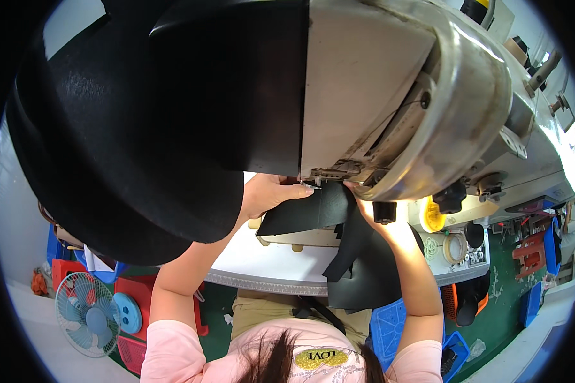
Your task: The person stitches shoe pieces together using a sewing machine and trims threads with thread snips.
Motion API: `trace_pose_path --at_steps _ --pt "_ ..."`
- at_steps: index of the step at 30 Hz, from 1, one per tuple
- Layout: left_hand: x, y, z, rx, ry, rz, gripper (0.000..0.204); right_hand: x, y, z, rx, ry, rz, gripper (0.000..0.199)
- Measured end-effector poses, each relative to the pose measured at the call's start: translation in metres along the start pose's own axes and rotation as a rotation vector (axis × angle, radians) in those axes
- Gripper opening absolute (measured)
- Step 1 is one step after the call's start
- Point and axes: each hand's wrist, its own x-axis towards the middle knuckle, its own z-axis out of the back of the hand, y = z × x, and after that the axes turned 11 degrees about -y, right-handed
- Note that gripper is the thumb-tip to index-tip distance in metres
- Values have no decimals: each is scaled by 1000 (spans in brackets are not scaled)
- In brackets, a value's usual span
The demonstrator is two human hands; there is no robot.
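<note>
A sewing machine [364, 83] with a pale, worn head fills the upper middle, its needle area just above the work. Beneath it lies a black leather piece [303, 214], smooth and flat, with a pointed corner at the left. My left hand [266, 195] is closed on that piece's far edge, thumb laid along it beside the needle; its other fingertips are hidden. From the right, my right hand [378, 214] pinches the piece's right side close under the machine head, which partly covers the fingers. More black leather [370, 271] hangs over the table's near edge beside my right forearm.
A big black panel [191, 96] blocks the upper left. The white table [249, 258] has a ruler along its curved near edge. At the right are a yellow round thing [432, 214] and a tape roll [455, 247]; lower left, a fan [88, 314]; below, blue crates [390, 325].
</note>
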Motion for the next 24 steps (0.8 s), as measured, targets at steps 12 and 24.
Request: trace_pose_path --at_steps 12,24 --pt "13 8 6 -81 73 26 39 -13 -9 -17 473 -51 -280 30" --pt "-3 86 -14 641 -451 -1345 54 -17 40 4 478 -320 89 57"
